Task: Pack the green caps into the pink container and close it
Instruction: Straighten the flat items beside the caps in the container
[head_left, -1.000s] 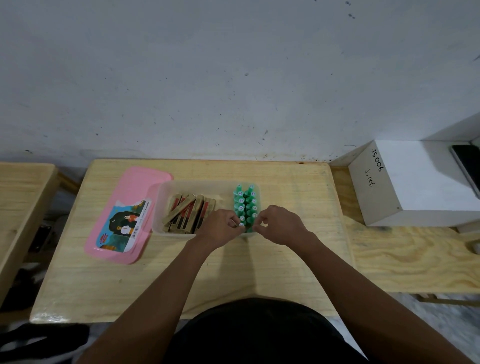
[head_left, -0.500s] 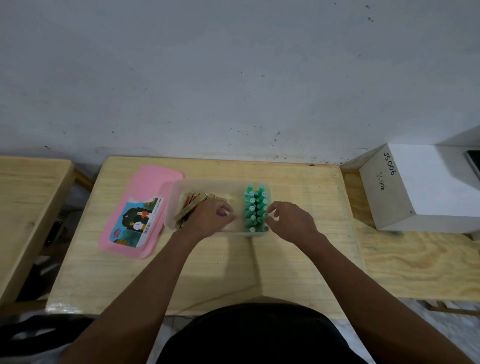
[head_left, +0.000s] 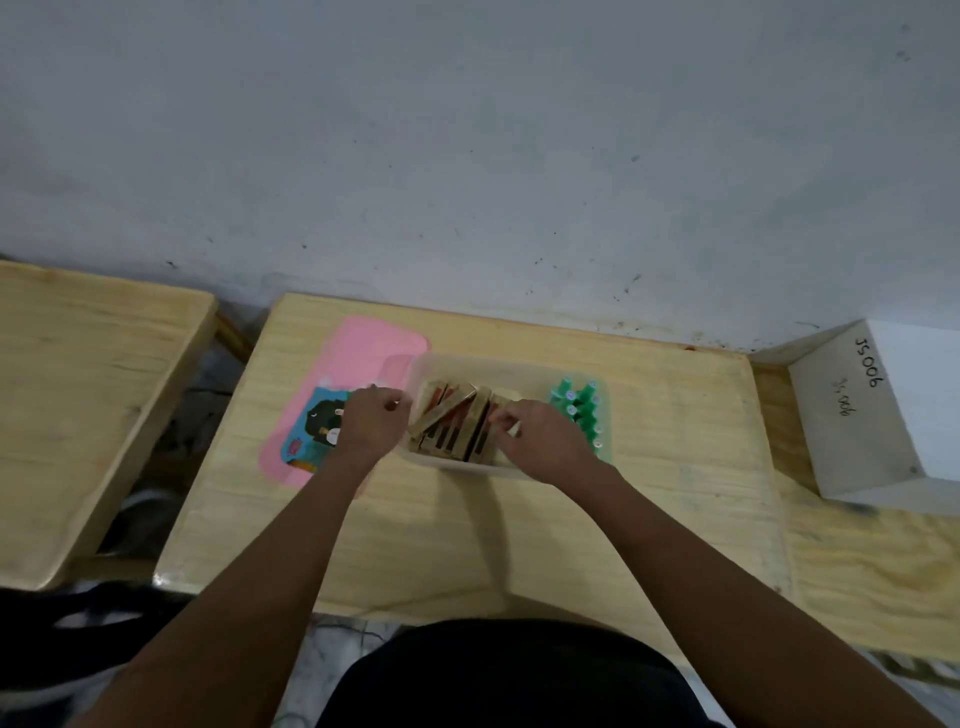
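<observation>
Black garment (head_left: 509, 675), bare forearms (head_left: 291, 561)

- Green caps (head_left: 582, 415) stand in rows at the right end of the clear container (head_left: 498, 364).
- Right hand (head_left: 545, 439) curls onto the wooden pieces (head_left: 452, 431), perhaps pinching one.
- Left hand (head_left: 371, 423) is curled above the pink lid (head_left: 363, 348) lying on the counter (head_left: 675, 493).

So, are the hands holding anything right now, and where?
The right hand pinches the wooden pieces at their upper ends. The left hand is curled beside the container; its grip cannot be told.
</observation>
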